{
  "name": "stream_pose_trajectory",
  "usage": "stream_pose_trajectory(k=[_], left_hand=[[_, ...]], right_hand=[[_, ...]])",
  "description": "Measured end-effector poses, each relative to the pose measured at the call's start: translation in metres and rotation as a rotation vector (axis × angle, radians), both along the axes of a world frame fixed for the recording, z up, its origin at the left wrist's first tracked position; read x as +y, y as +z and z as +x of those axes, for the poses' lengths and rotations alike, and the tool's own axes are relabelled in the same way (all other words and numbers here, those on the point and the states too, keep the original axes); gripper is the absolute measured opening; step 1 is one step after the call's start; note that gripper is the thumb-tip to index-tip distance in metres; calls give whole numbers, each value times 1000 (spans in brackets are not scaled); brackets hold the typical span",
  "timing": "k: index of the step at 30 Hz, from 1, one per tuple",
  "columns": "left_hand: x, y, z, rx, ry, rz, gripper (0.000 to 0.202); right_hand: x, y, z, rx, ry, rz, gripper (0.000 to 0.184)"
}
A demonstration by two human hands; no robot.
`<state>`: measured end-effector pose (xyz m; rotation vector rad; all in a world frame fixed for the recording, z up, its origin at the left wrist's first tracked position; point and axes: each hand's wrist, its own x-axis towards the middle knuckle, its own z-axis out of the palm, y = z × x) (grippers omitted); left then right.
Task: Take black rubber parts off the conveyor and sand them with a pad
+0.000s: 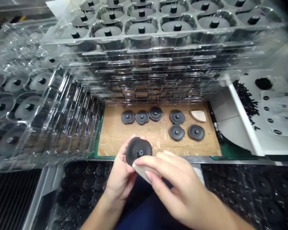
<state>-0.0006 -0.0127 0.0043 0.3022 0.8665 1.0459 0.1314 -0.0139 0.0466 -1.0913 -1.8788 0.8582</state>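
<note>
A round black plastic part (134,147) with a short central post is gripped by its rim in my left hand (121,174), its post side facing me. My right hand (175,179) pinches a whitish pad (144,171), and the pad's tip touches the part's lower edge. Beyond my hands, several similar black parts lie post-up on a cardboard sheet (115,140). One of them, a black disc (196,132), sits at the right below a second cream-coloured pad (198,115).
Stacked clear trays (144,43) holding black parts rise behind the cardboard. More clear trays (26,95) stand at the left. On the right is a white bin (246,121) with small black pieces (246,99). Dark trays (86,182) of parts lie below the bench edge.
</note>
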Motion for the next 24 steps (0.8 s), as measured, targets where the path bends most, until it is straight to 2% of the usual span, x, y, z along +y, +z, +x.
stream_pose_trajectory(k=[2,5,9,10,12,14,15,17,19,20,22,24], left_hand=[[0,-1,1,17,-24,-38,50],[-1,-2,1,-20,-101,-47,44],[1,-5,-6,-79,-74,15,55],[2,-5,-7,-81,-71,9,57],[2,-4,-6,-84,-62,-17,61],[2,-2,-3,-76,-65,-54,60],[1,-1,-2,-73,-82,-73,57],[0,0,-2,-68,-142,-95,49],[-1,-1,-5,-63,-191,-88,40],[-1,-3,-7,-63,-203,-76,39],[-1,-7,-10,-65,-205,-69,42],[0,-10,-9,-63,-197,-104,48]], right_hand=[[5,-2,-2,-42,-26,9,20],[6,-2,-2,-84,-144,137,25],[-5,0,9,-74,25,44,22],[-8,0,13,-102,11,10,22],[-9,1,18,-199,-107,-12,22],[-2,2,19,-294,-222,67,23],[4,2,19,-314,-216,139,25],[18,1,17,-265,-32,248,31],[30,-1,18,-165,189,224,32],[33,-2,18,-145,227,172,30],[32,-3,16,-189,126,103,29],[26,-1,12,-225,41,123,30]])
